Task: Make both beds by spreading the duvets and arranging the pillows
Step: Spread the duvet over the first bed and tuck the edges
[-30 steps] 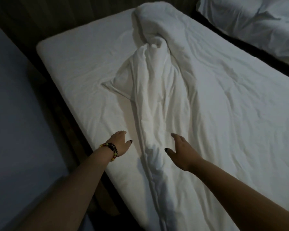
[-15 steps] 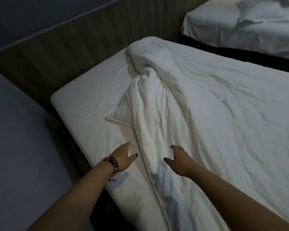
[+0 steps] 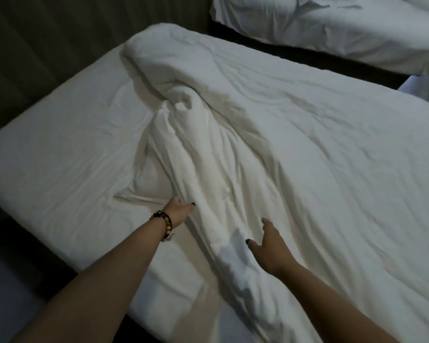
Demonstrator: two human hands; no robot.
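A white duvet (image 3: 307,149) lies on the near bed, spread over its right part and bunched into a twisted ridge down the middle. The left part of the mattress sheet (image 3: 60,157) is bare. My left hand (image 3: 177,212), with a beaded bracelet on the wrist, touches the left side of the ridge, its fingertips hidden in the folds. Just right of the ridge, my right hand (image 3: 268,243) rests on the duvet with fingers apart, holding nothing. No pillow shows on this bed.
A second bed with rumpled white bedding (image 3: 332,28) stands at the top right, across a dark gap. A dark panelled wall (image 3: 47,45) runs behind the near bed on the left. Dark floor lies at the lower left.
Both hands have reached further onto the bed. My left hand moved from the bare sheet up against the duvet ridge; my right hand slid forward along its right side. The camera came closer.
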